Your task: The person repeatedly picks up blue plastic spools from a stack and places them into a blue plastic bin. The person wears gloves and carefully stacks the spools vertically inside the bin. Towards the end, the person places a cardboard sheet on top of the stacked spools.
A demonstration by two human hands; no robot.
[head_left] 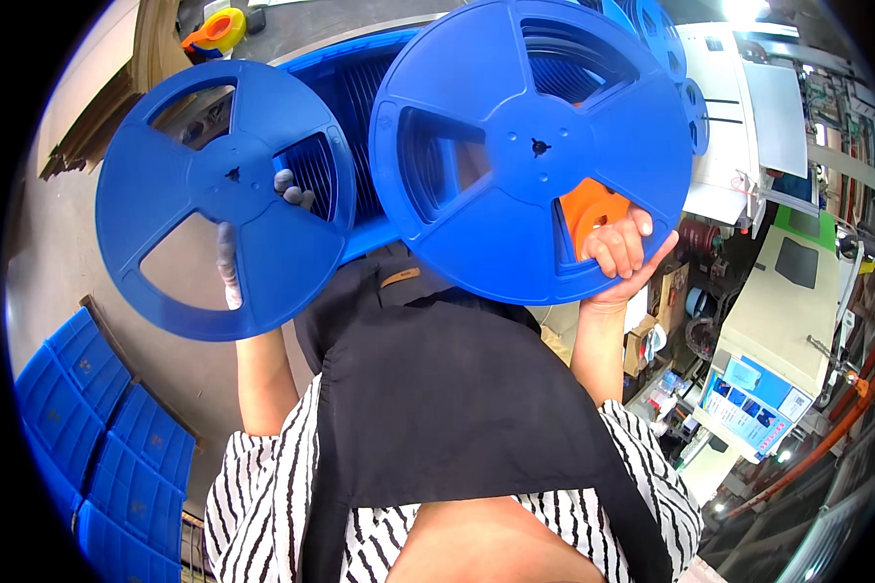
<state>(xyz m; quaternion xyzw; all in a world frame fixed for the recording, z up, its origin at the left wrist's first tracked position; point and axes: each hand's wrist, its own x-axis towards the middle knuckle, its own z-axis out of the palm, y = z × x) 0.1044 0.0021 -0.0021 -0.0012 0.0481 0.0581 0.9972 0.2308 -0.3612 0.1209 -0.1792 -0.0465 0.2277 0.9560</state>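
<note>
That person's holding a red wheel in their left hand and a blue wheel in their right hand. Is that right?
Not quite: the colour of the first wheel is wrong. The head view shows the left hand holding a blue wheel, not a red one. The right hand does hold another blue wheel, just as you said.

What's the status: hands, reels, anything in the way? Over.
Left hand gripping left blue reel. Right hand gripping right blue reel. Reels partly hiding blue crate behind.
</note>
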